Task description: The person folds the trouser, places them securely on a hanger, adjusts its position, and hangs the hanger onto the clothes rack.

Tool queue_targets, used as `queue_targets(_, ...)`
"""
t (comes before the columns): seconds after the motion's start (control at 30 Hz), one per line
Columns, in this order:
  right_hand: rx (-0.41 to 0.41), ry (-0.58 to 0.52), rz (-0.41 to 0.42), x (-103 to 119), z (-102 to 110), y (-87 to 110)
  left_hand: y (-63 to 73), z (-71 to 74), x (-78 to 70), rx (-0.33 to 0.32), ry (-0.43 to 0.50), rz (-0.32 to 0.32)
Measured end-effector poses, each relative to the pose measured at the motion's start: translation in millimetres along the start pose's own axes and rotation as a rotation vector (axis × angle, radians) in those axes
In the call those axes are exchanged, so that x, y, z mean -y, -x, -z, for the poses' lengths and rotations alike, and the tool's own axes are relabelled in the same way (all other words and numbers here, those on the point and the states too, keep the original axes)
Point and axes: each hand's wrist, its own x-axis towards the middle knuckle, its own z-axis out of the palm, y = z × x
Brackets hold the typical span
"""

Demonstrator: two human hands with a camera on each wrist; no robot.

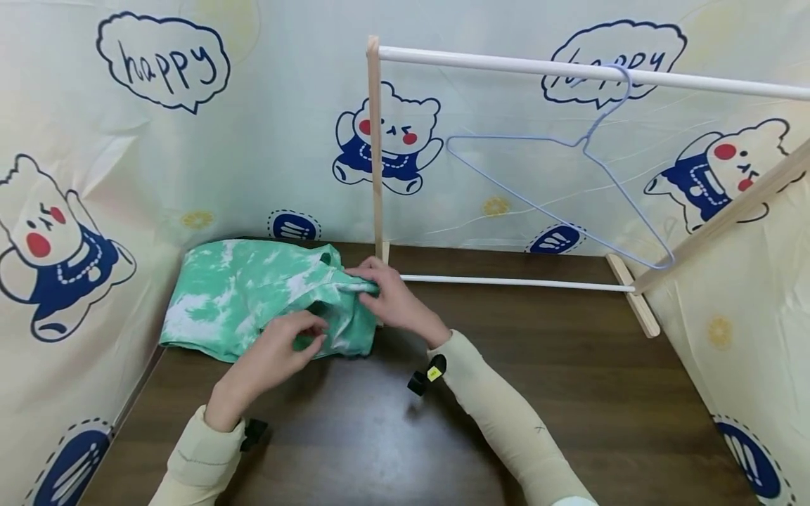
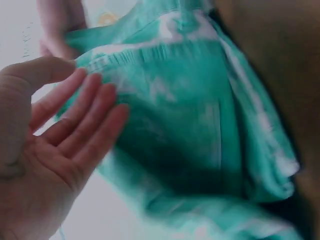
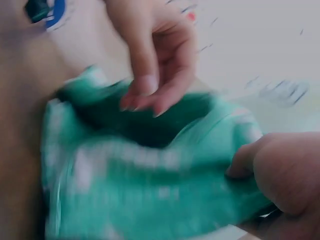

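Observation:
A green-and-white tie-dye garment (image 1: 221,295) lies on the left of the table, bunched at its right end, where an opening shows. My right hand (image 1: 399,299) pinches the edge of that opening between thumb and fingers; the right wrist view shows the thumb pressed on the cloth (image 3: 150,195). At the near side of the opening is my left hand (image 1: 278,351). Its fingers are loosely bent and hold nothing. In the left wrist view the left hand (image 2: 55,145) has its fingers extended before the cloth, and whether they touch it I cannot tell.
Right of the garment stands a rack with wooden uprights (image 1: 375,140) and a white top rail (image 1: 493,62). A blue hanger (image 1: 538,138) hangs from the rail. A lower white bar (image 1: 506,281) runs just above the brown table (image 1: 506,422). Printed cloth walls surround it.

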Motion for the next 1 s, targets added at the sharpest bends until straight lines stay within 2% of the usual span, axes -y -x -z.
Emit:
queue_targets(0.1, -0.052, 0.039, 0.175, 25.4, 20.8, 0.6, -1.7, 7.6, -11.0, -0.117, 0.015, -0.118)
queue_targets(0.17, -0.055, 0.102, 0.292, 38.8, 28.8, 5.2, -2.5, 12.9, -17.4, -0.183, 0.029, -0.186)
queue_targets(0.23, -0.008, 0.171, 0.364, 49.3, 32.0, 12.7, -3.3, 16.4, -21.1, -0.223, 0.021, -0.22)
queue_targets(0.3, 0.081, 0.224, 0.374, 55.7, 31.1, 22.3, -3.7, 17.0, -21.6, -0.223, -0.008, -0.196)
queue_targets(0.37, 0.189, 0.259, 0.325, 57.9, 28.0, 32.5, -3.4, 14.3, -20.1, -0.172, -0.043, -0.139)
queue_targets(0.43, 0.291, 0.264, 0.253, 55.7, 24.3, 42.3, -1.7, 8.8, -17.4, -0.091, -0.078, -0.076)
queue_targets(0.5, 0.379, 0.201, 0.175, 49.4, 20.9, 50.0, 0.9, 2.3, -15.1, -0.01, -0.083, -0.031)
queue_targets(0.6, 0.475, 0.05, 0.094, 34.8, 18.2, 56.1, 3.9, -6.6, -13.7, 0.07, -0.081, -0.011)
queue_targets(0.67, 0.486, -0.029, 0.048, 23.1, 16.1, 55.4, 6.3, -10.4, -12.9, 0.094, -0.093, -0.013)
queue_targets(0.73, 0.452, -0.015, 0.004, 10.6, 13.8, 52.8, 8.2, -12.8, -12.9, 0.107, -0.105, -0.022)
queue_targets(0.87, 0.359, 0.194, -0.144, -13.4, 4.4, 46.3, 11.6, -15.6, -13.1, 0.13, -0.12, -0.007)
queue_targets(0.93, 0.357, 0.291, -0.239, -23.1, -2.2, 44.5, 13.4, -16.0, -13.2, 0.149, -0.123, 0.008)
queue_targets(1.0, 0.362, 0.325, -0.323, -30.3, -8.6, 44.1, 15.3, -16.3, -13.4, 0.171, -0.124, 0.027)
